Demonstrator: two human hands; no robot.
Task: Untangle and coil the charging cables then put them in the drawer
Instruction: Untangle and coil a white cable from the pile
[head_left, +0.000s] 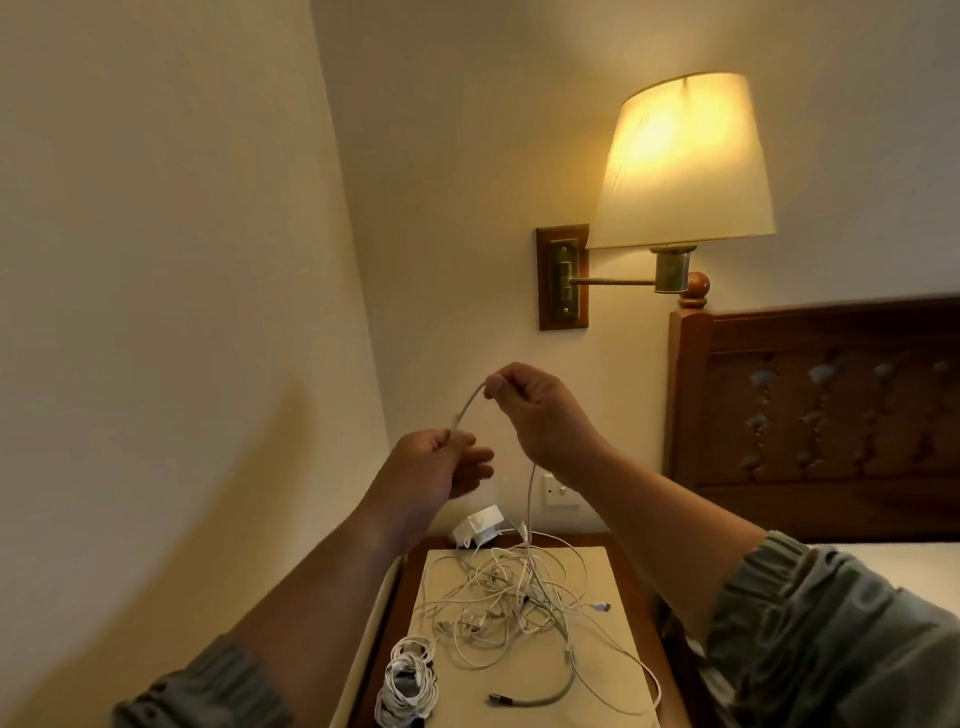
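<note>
A: Where is everything?

B: Lifted white cable (466, 402) is mid-frame, arcing between both hands. Its tail drops from the right hand into the tangle (511, 587), which is on the cream pad (608, 566) of the nightstand (631, 587), lower centre. One finished coil (408, 686) sits at bottom centre-left, at the pad's near corner. No drawer in view.

A: Hands?

B: Left hand (441, 465) pinches the cable's end between thumb and fingers. Right hand (540, 415) is higher and pinches the same cable a little further along. Both are closed on it, with a short arc between them.

A: How will it handle?

B: My guess is light and limp, thin enough to sag under its own weight. The jacket is probably smooth, so a pinch should slide along it when wanted. The weak spots are the connectors and their strain reliefs (don't yank those through a knot). It will likely snag where strands cross.

A: Where do you hold it?

B: Hold just behind the plug with one hand and feed with the other. Lift it clear of the pile and don't drag it sideways.

A: What does the rest look like?

B: Mostly thin white and off-white leads, looped over each other in a loose heap. A thicker grey cable (540, 699) with a dark plug runs out at lower centre-right. There's a white charger brick (478, 525) at the pad's far edge.
</note>
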